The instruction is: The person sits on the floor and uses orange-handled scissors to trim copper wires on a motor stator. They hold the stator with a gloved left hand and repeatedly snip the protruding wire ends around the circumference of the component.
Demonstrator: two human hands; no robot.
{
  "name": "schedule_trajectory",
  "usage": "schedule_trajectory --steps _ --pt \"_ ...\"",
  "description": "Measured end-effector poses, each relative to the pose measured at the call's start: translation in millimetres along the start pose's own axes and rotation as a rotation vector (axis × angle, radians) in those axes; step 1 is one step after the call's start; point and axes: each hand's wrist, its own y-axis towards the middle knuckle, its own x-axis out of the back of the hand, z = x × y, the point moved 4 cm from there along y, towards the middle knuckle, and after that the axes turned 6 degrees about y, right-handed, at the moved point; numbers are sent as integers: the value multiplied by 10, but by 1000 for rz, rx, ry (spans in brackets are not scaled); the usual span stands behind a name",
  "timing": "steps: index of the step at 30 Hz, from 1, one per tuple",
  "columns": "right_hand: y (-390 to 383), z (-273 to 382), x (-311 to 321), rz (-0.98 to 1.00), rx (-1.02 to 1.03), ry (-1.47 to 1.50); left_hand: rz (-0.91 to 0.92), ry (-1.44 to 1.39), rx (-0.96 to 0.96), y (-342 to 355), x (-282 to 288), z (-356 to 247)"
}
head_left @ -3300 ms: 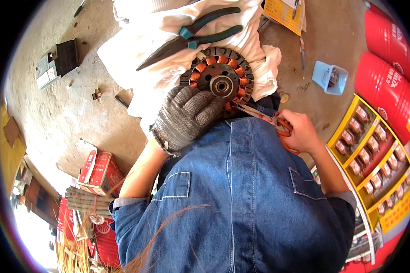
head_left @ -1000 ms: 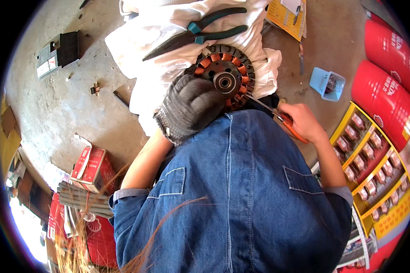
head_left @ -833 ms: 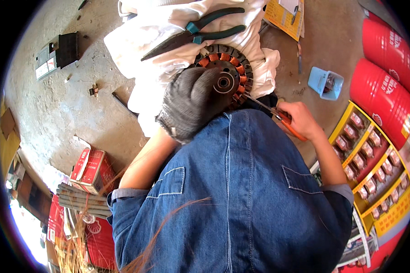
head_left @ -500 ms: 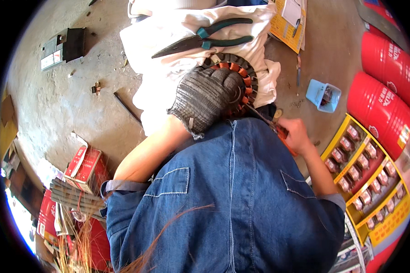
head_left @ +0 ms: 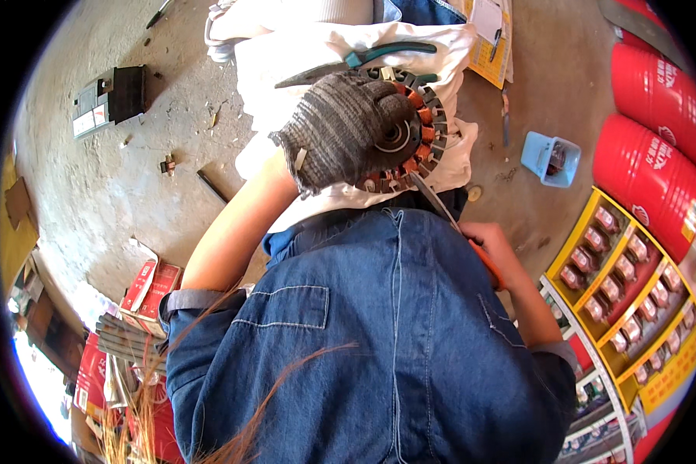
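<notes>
My left hand [head_left: 340,127], in a grey knitted glove, rests over a ring-shaped motor stator [head_left: 426,133] and grips it with curled fingers. Copper-coloured coils and dark teeth show round its right side; the glove hides the left. A round metal hub sits near its centre. Bare, my right hand [head_left: 496,246] is closed round the orange handle of a screwdriver [head_left: 438,203], whose long blade reaches up to the stator's lower edge. Under the stator lies a white cloth [head_left: 267,58]. Long-nose pliers [head_left: 387,52] with green handles lie on it, partly behind my glove.
A black battery [head_left: 110,100] stands on the floor at far left. To the right are a blue plastic container [head_left: 551,159], red drums [head_left: 648,176] and a yellow rack [head_left: 591,290] of small packs. A red box [head_left: 151,289] sits at lower left; a clipboard [head_left: 490,39] lies at the top.
The stator and my gloved left hand have shifted slightly upward in view, and the glove now covers more of the pliers. My right hand has moved a little lower, still holding the screwdriver.
</notes>
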Motion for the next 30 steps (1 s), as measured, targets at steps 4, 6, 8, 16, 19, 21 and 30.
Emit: schedule_trajectory --steps 4,6,8,16,19,21,30 --pt "86 88 23 -54 7 26 -38 32 21 22 -113 111" --pt "135 85 41 -54 0 -2 -55 23 24 25 -146 161" --pt "204 59 41 -42 -47 -29 -105 44 -10 26 -184 225" --pt "399 -4 -50 -21 -137 -36 -145 211 11 -283 -317 295" --pt "425 46 -55 10 -136 -76 -42 227 117 -364 -329 207" --pt "427 62 -73 21 -159 -74 -19 257 123 -402 -328 168" --pt "423 -111 -133 -33 -116 -102 -162 328 130 -451 -434 124"
